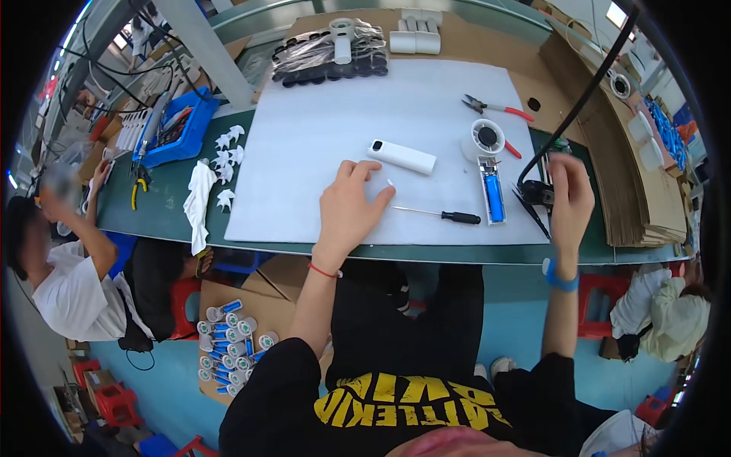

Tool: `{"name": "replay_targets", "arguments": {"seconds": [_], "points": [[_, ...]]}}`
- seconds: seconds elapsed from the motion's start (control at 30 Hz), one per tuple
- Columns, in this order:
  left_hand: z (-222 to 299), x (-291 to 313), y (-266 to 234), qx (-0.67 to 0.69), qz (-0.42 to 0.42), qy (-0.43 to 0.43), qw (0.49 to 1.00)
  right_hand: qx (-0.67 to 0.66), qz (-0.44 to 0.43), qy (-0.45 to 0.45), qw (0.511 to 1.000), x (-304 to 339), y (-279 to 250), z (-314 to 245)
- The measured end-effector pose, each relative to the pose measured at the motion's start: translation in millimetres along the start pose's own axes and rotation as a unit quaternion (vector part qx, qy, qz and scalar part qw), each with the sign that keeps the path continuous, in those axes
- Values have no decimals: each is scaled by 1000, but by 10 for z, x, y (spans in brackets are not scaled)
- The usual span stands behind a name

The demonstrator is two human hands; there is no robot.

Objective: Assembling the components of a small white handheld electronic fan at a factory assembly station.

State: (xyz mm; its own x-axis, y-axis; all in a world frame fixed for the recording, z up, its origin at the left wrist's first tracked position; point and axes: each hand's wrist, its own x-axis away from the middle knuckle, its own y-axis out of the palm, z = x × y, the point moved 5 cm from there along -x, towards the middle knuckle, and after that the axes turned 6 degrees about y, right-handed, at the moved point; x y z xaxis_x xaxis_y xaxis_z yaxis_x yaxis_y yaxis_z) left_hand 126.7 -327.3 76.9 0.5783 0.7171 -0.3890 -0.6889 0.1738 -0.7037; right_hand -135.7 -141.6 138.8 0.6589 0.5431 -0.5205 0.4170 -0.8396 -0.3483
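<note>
My left hand (350,202) rests on the white foam sheet (304,137), thumb and fingers apart. A tiny white piece (391,183) lies by its thumb tip. Just beyond its fingers is a white oblong casing (402,156) with a dark oval opening. To its right a screwdriver (457,218) with a black handle lies flat. My right hand (571,194) is raised at the sheet's right edge, fingers curled; what they hold, if anything, is hidden. Beside it sit a black corded device (537,193) and black tweezers (531,213). Left of these lies a fan-headed unit (487,141) with an exposed blue battery (493,196).
Red-handled pliers (499,109) lie farther back. Stacked cardboard (640,175) borders the right side; a black cable (586,91) slants above. At left are a blue tool bin (179,133) and white cloth (199,198). A carton of fan units (232,346) stands below; a co-worker (76,282) sits left.
</note>
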Motion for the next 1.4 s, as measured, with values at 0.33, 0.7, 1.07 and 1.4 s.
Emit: {"name": "replay_targets", "arguments": {"seconds": [0.33,0.7,1.07,1.4], "points": [[36,-23,1,-17,-40,-39,998,30,-98,-130,986,792,575,-350],[-129,-62,51,24,5,17,1000,-76,81,-13,994,924,553,-67],[2,11,153,16,-5,12,1000,-73,109,-43,990,1044,380,-76],[-65,10,153,15,-10,17,1000,-73,82,-24,994,1023,466,-69]]}}
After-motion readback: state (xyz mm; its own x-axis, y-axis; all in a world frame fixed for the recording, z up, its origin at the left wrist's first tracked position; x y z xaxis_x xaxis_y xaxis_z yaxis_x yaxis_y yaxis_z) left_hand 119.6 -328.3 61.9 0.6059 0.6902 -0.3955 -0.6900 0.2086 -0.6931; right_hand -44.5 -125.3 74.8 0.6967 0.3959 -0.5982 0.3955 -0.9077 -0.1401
